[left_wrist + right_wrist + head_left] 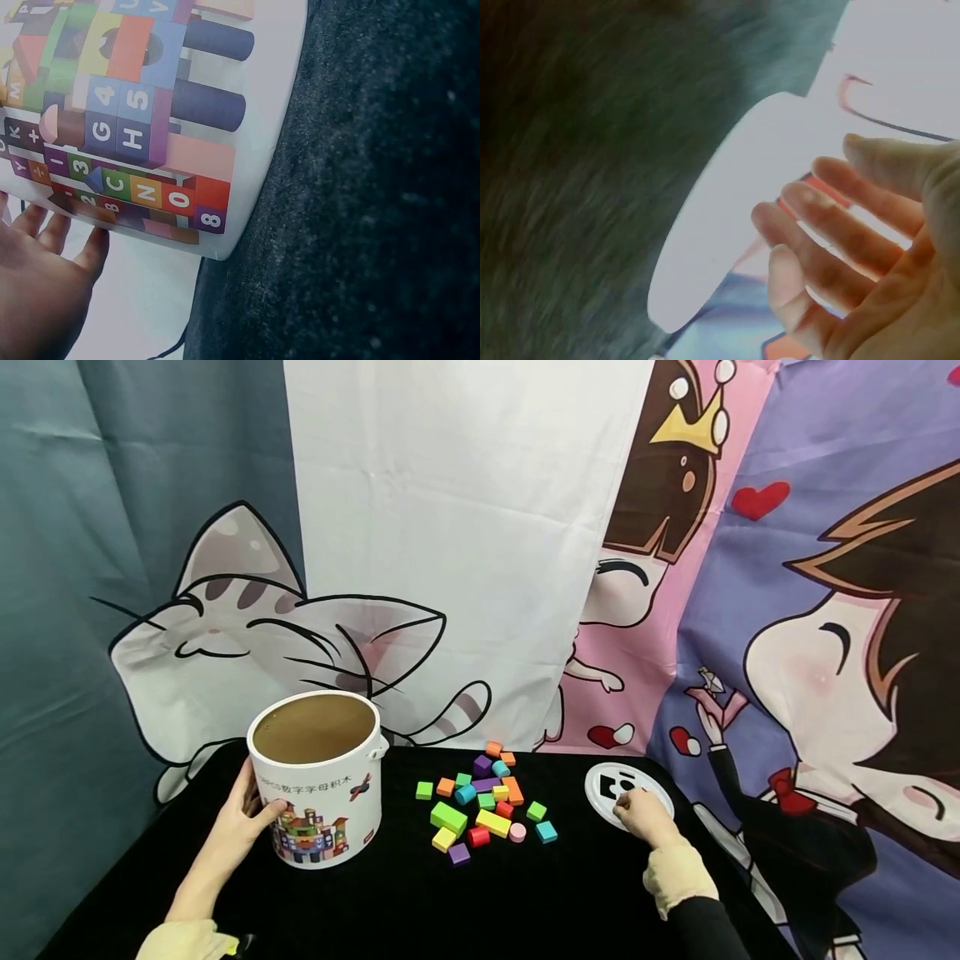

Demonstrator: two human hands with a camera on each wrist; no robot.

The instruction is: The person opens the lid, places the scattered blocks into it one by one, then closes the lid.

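Observation:
A large white bucket [360, 827] with a printed picture of toy blocks stands on the left, its open top facing up. My left hand [243, 814] rests against its lower left side, thumb on the front and fingers along the side. The left wrist view has the fingertips [94, 251] at the edge of the bucket's printed wall [262, 142]. On the right, a round white lid [654, 785] with dark markings lies on the black cloth. My right hand [647, 817] is over its near edge; in the right wrist view the fingers [840, 225] are loosely bent, with nothing between them and the thumb.
Several coloured wooden blocks [448, 817] lie scattered mid-table between bucket and lid. Black cloth [525, 910] covers the table. Behind it hangs a printed curtain [465, 527] with cartoon figures, close to the table's back and right edges.

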